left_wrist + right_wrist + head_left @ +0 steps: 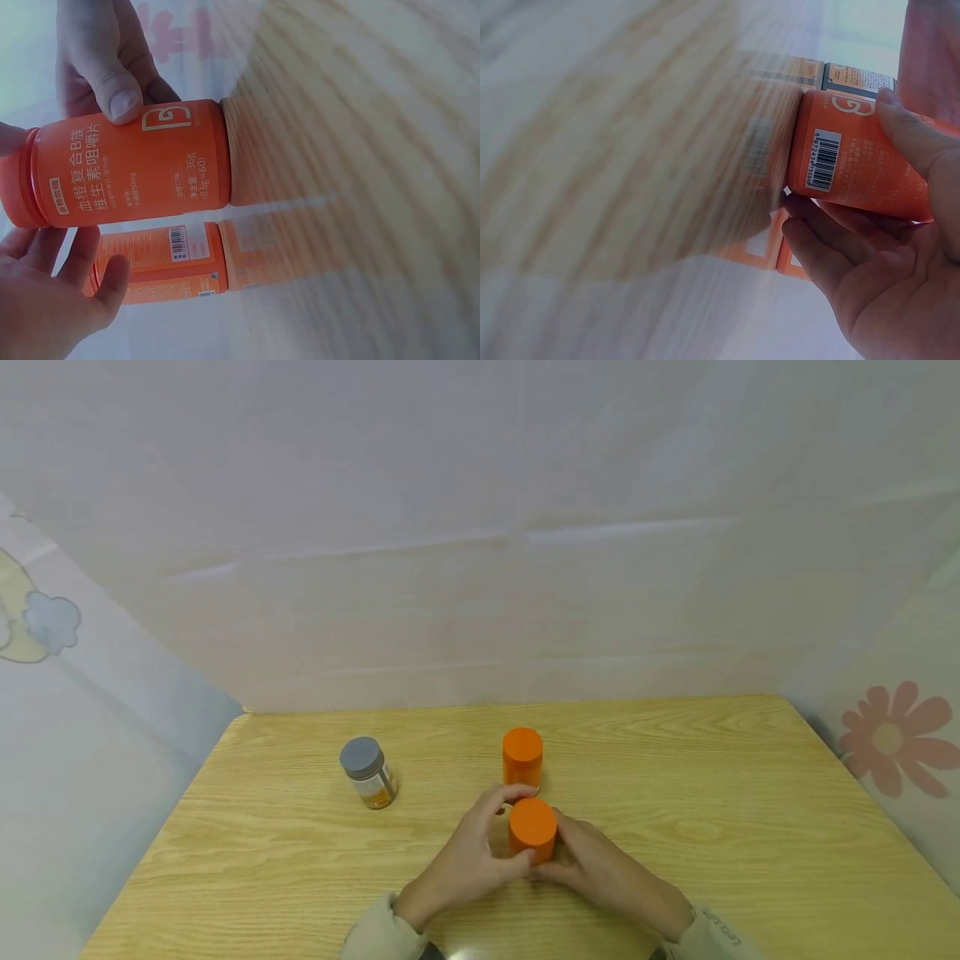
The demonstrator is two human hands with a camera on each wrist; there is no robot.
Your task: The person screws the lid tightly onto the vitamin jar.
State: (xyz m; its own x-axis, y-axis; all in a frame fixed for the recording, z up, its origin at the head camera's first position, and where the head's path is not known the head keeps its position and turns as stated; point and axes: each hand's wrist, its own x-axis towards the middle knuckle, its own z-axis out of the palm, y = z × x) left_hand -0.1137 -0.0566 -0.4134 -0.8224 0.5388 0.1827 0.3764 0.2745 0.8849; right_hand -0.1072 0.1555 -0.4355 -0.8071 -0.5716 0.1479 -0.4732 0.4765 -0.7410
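Note:
In the head view an orange bottle (532,828) stands upright between my hands near the middle of the table. My left hand (468,847) holds it at the top, with fingers and thumb about the orange cap (21,187). My right hand (603,868) grips the body from the other side; its thumb (911,131) lies along the printed label, by a barcode (823,160). Just behind stands a second orange bottle (522,756), close to the left fingertips. In the left wrist view this second bottle (161,262) shows past my left fingers.
A bottle with a grey lid (367,772) stands to the left on the wood-grain table (712,777). Pale sheeting (480,618) rises behind the table, and side sheets carry a printed flower (892,739) and a cloud (51,621).

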